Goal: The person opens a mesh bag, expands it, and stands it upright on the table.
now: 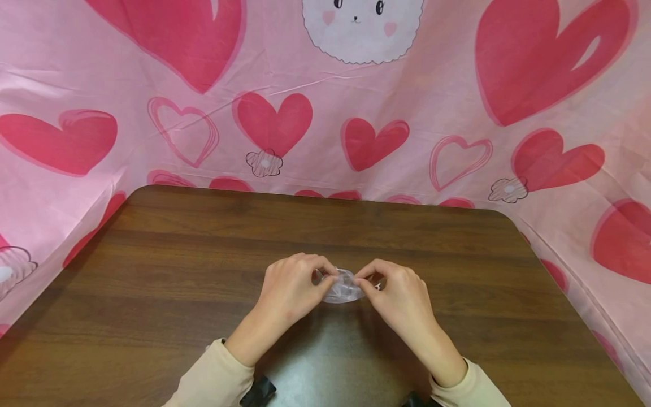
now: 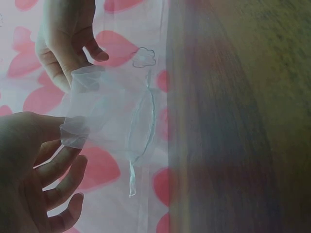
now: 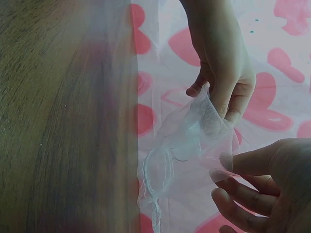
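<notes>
Between the two hands is a small sheer white drawstring pouch (image 1: 343, 287), held above the wooden table. My left hand (image 1: 292, 288) pinches one corner between thumb and index finger. The opposite corner is pinched by my right hand (image 1: 399, 291) the same way. In the left wrist view the see-through mesh stretches between both hands, and a thin pale cord (image 2: 154, 116) runs across its far end with a knotted tail. The right wrist view shows the mesh (image 3: 189, 141) creased, with the cord looped at the end away from the fingers.
A brown wooden table (image 1: 203, 243) with rounded far corners lies under the hands. Pink fabric (image 1: 325, 113) printed with red hearts hangs behind and at both sides of it. Black devices (image 1: 258, 391) sit by the beige sleeves (image 1: 216, 376).
</notes>
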A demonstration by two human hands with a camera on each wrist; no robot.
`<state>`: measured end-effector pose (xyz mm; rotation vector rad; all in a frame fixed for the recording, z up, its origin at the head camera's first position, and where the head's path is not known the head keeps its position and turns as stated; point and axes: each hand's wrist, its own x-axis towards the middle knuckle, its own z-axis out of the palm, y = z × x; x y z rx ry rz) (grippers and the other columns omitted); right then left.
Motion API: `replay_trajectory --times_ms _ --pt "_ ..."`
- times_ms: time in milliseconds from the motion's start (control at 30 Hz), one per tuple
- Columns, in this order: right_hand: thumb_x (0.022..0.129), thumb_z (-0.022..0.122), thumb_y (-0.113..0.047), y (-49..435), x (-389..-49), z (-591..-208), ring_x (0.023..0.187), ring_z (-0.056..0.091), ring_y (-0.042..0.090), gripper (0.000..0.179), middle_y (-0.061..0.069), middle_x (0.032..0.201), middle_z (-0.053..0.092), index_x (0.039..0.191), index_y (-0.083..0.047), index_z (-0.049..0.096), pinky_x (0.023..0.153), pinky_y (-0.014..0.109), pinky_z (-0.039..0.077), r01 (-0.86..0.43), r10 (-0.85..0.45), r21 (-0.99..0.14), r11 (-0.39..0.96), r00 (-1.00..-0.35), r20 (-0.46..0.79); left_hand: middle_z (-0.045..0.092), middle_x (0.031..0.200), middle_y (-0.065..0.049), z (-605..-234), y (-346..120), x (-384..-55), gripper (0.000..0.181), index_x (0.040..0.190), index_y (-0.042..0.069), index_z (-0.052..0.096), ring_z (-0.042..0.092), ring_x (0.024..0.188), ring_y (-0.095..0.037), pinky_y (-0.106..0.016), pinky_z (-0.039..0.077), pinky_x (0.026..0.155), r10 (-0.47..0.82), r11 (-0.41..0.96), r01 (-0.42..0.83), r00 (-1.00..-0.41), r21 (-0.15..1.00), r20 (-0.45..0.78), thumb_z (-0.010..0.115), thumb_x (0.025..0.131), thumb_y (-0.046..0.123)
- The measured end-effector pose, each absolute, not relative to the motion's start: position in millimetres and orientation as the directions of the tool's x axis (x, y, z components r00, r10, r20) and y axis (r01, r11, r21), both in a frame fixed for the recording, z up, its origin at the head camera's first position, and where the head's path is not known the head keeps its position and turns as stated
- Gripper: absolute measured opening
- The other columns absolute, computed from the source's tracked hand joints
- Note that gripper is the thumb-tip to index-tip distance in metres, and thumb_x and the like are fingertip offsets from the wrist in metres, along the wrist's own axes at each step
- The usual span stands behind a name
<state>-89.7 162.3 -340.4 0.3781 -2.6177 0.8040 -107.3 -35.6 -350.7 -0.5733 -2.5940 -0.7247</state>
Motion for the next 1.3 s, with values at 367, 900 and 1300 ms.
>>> replay_trajectory --times_ms 367,900,1300 --pt "0.075 0.087 -0.013 161.6 -90.4 -340.6 0.061 0.060 0.004 0.019 -0.014 0.070 0.066 0.076 -0.025 0.072 0.056 0.032 0.046 -0.362 -0.146 -0.494 0.791 -0.895 0.422 0.065 0.075 0.020 -350.9 -34.7 -108.0 0.010 0.083 0.034 0.076 0.055 0.065 -0.002 -0.026 0.041 0.054 0.284 0.782 0.482 -0.840 0.396 0.463 0.083 0.078 0.029" --pt "0.073 0.088 -0.015 160.2 -90.0 -341.0 0.062 0.059 0.002 0.022 -0.016 0.069 0.064 0.077 -0.025 0.069 0.054 0.030 0.045 -0.360 -0.150 -0.513 0.779 -0.902 0.405 0.060 0.071 0.019 -350.5 -34.0 -108.2 0.015 0.075 0.033 0.073 0.051 0.061 -0.001 -0.025 0.039 0.052 0.287 0.790 0.478 -0.842 0.384 0.458 0.087 0.074 0.037" --pt "0.077 0.086 -0.022 158.9 -88.6 -341.2 0.067 0.061 0.002 0.016 -0.018 0.072 0.063 0.089 -0.022 0.075 0.058 0.030 0.045 -0.368 -0.172 -0.519 0.772 -0.906 0.386 0.052 0.064 0.016 -350.3 -35.4 -108.5 0.020 0.078 0.030 0.066 0.048 0.055 -0.003 -0.027 0.038 0.049 0.169 0.767 0.462 -0.815 0.446 0.554 0.085 0.075 0.028"
